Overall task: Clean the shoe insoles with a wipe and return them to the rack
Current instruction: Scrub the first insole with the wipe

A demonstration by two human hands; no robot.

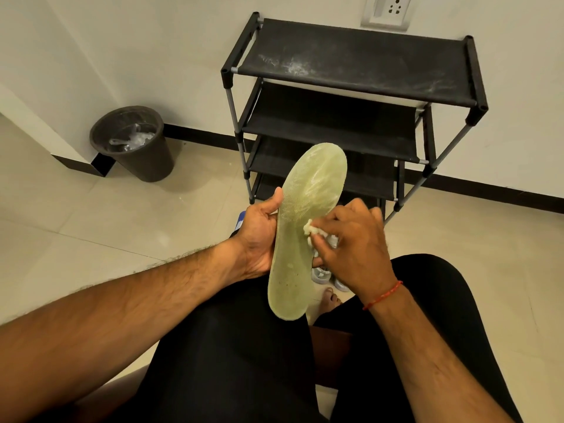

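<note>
A pale green shoe insole (308, 215) stands almost upright in front of me, toe end up. My left hand (259, 236) grips its left edge near the middle, thumb on the front. My right hand (357, 245) presses a small crumpled white wipe (311, 228) against the insole's right side. The black shoe rack (360, 87) with fabric shelves stands against the wall behind the insole; its visible shelves hold nothing and the top one is dusty.
A dark bin (134, 145) with clear plastic inside sits on the floor at the left by the wall corner. Light grey shoes (323, 274) lie on the tiled floor below my hands, beside a bare foot (331, 300). My black-clad legs fill the foreground.
</note>
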